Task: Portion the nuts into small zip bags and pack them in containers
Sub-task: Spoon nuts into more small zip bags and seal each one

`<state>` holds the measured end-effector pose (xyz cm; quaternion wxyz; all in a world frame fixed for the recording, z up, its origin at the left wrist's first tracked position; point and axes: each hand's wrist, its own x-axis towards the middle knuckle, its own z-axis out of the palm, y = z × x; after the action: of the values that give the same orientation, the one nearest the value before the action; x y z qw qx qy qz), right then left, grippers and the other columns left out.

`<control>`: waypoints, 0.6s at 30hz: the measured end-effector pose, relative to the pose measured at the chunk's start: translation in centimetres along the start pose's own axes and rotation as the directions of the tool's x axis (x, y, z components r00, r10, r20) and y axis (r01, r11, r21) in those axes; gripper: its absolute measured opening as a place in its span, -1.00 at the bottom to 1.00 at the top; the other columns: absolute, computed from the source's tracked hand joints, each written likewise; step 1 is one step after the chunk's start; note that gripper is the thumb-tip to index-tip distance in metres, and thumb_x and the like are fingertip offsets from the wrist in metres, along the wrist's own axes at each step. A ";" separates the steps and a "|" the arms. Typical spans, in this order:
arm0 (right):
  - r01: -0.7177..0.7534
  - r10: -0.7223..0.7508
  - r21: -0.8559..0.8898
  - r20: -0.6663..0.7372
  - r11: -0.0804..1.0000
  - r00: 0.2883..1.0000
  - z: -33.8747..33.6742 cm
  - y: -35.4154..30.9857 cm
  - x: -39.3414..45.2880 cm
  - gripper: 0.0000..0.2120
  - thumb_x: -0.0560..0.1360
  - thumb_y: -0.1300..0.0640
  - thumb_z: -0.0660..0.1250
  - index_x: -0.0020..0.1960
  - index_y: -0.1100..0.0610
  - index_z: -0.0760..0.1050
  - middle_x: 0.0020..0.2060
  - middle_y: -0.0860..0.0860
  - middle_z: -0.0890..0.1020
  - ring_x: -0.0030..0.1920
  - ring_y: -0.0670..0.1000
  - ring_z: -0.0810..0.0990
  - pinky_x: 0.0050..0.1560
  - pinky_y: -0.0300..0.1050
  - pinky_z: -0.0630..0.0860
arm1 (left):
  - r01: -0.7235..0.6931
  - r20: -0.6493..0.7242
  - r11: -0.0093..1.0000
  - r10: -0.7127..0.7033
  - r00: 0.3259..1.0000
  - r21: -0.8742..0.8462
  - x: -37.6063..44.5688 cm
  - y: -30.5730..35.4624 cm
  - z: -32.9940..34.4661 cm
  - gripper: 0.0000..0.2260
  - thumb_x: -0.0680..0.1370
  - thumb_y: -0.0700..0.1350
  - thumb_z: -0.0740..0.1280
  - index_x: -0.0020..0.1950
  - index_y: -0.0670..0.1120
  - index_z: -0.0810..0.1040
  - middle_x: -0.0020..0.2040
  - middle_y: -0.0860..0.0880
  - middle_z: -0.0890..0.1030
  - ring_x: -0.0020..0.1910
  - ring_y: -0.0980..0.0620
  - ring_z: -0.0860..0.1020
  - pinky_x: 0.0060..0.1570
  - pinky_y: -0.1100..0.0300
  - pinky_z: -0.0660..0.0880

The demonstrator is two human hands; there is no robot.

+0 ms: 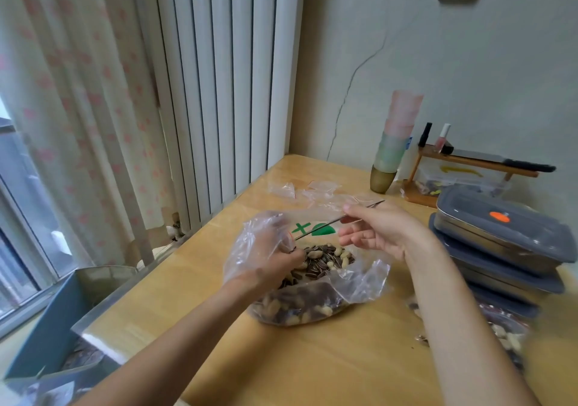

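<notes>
- On the wooden table (219, 336), a large clear bag (359, 283) lies open near the middle, holding a mix of peanuts and striped seeds (325, 260).
- The left hand (269, 249), covered by a loose plastic glove, reaches into the big bag's mouth; its fingers curl down into the nuts and appear to be pinching up a portion, though what they hold is hidden by the glove.
- The right hand (375, 233), bare, hovers just above the far side of the bag; thumb and forefinger pinch the rim of a small zip bag (337, 221), seen edge-on as a thin line, while the other fingers are loosely spread.
- Empty small bags (300, 189) lie crumpled beyond the big bag, so a supply is left to fill.
- Grey lidded containers (500, 236) stand stacked at the right edge, all with lids on; whether anything is packed inside cannot be told.
- Near the right forearm, a blurred filled packet (503, 333) of nuts rests on the table, which suggests at least one portion is done.
- My judgement: portioning is under way and early to midway, with much of the mix in the big bag and the packing into containers not visibly begun.
</notes>
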<state>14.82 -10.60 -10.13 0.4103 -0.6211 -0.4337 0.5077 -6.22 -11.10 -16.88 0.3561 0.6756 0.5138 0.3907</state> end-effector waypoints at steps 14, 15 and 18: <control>-0.010 0.055 -0.157 0.288 0.988 0.956 3.4 2.5 1.8 -0.68 0.64 0.03 0.39 0.15 0.30 0.61 -0.07 0.17 0.71 -0.21 0.03 0.68 -0.22 -0.21 0.59 | 0.005 -0.068 0.993 -0.013 0.998 -0.115 0.9 0.4 0.6 -0.73 0.55 -0.28 0.36 0.16 0.02 0.48 -0.28 -0.04 0.46 -0.43 0.16 0.43 -0.50 0.40 0.36; 0.005 0.043 -0.155 0.303 0.988 0.952 3.5 2.5 1.8 -0.67 0.63 -0.01 0.40 0.15 0.28 0.62 -0.05 0.16 0.70 -0.20 0.03 0.68 -0.20 -0.21 0.59 | 0.014 -0.076 0.989 -0.025 0.997 -0.149 1.1 -0.1 0.8 -0.71 0.55 -0.26 0.39 0.23 -0.06 0.46 -0.28 -0.05 0.46 -0.45 0.20 0.45 -0.50 0.41 0.38; 0.047 0.009 -0.167 0.318 0.985 0.948 3.5 2.5 1.6 -0.72 0.58 0.01 0.47 0.11 0.22 0.65 -0.06 0.15 0.71 -0.18 0.01 0.68 -0.20 -0.22 0.57 | 0.069 -0.052 0.983 -0.079 0.996 -0.173 0.9 -0.1 0.5 -0.58 0.40 0.02 0.49 0.19 0.01 0.45 -0.26 -0.06 0.57 -0.36 0.18 0.56 -0.26 0.12 0.63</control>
<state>11.87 -9.53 -13.43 0.2845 -0.5603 -0.5423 0.5577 -5.70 -10.19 -17.05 0.4117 0.6114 0.5134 0.4394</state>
